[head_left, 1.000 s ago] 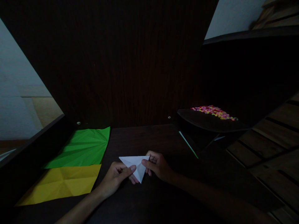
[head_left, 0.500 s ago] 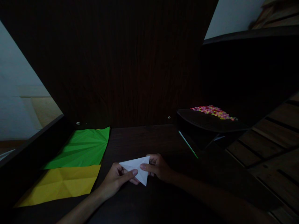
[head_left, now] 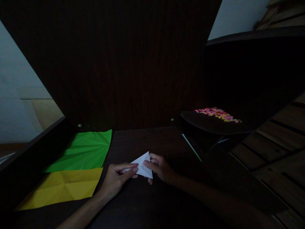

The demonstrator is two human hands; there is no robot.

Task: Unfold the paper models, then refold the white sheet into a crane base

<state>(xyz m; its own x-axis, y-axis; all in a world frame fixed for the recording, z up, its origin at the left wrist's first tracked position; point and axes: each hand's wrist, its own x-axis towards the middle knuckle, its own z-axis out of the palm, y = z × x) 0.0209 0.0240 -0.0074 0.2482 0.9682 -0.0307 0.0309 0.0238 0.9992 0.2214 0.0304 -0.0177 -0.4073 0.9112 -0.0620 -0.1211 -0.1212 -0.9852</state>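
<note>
A small sheet of white paper point(head_left: 144, 163), folded into a triangle, is held between both hands above the dark wooden surface. My left hand point(head_left: 119, 176) pinches its left corner, thumb and index finger lying on the upper face. On the other side, my right hand point(head_left: 160, 168) grips the right edge, with the thumb pressed on the face and the other fingers partly hidden behind the paper. To the left of my hands lie a creased green paper sheet point(head_left: 83, 151) and a creased yellow paper sheet point(head_left: 62, 187), the green overlapping the yellow at their shared edge.
A thin pale-green strip point(head_left: 192, 147) lies right of my hands. Farther right, a low dark shelf point(head_left: 197, 122) bears a heap of small pink, red and yellow pieces point(head_left: 218, 114). A tall dark panel point(head_left: 131, 63) rises behind, and a raised side board point(head_left: 35, 159) bounds the left.
The folded white paper has turned, so one corner now points up and its narrow end points left. My left hand has shifted its hold to that left corner; the right thumb sits slightly higher.
</note>
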